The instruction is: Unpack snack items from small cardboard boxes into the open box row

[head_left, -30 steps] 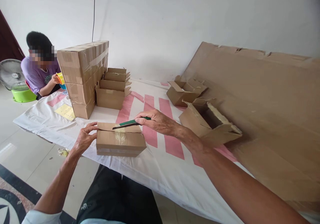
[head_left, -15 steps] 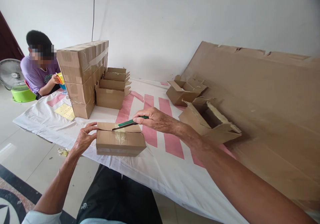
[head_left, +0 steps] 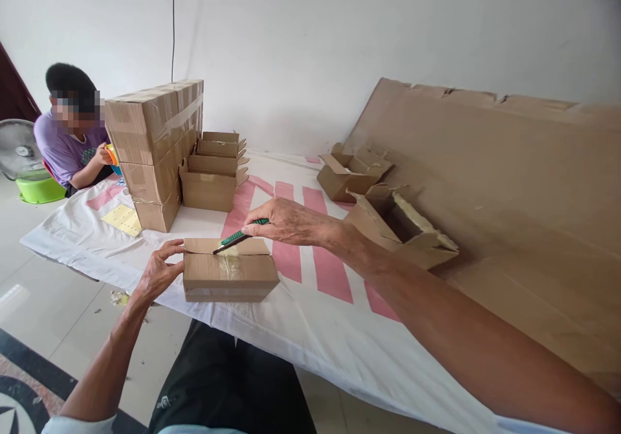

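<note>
Two bare hands work on one small cardboard box (head_left: 228, 277) lying near the front edge of a white cloth with pink stripes (head_left: 320, 272), which covers a low surface.

At the far left a person in a purple shirt (head_left: 63, 149) sits on the floor beside a fan (head_left: 17, 149) and a green basin (head_left: 39, 189), holding something orange and yellow. Just right of that person, a tall stack of taped cardboard boxes (head_left: 155, 143) stands on the cloth, with a yellow sheet (head_left: 122, 219) lying at its near left foot. Touching the stack's right side are several open boxes (head_left: 211, 172), their flaps up.

Nearer, the left hand (head_left: 158, 271) rests against the left end of the small box, fingers curled around its corner and thumb on the top edge. The box lies flat, with clear tape over its front face. The right hand (head_left: 281, 222) reaches in from the right, fingers pressed together around a green utility knife (head_left: 237, 237); the blade tip touches the top of the box near the middle seam.

Further right, two more open boxes lie tipped, one far (head_left: 347, 175) and one nearer (head_left: 402, 227), resting against a large cardboard sheet (head_left: 509, 188) that leans on the white wall.
</note>
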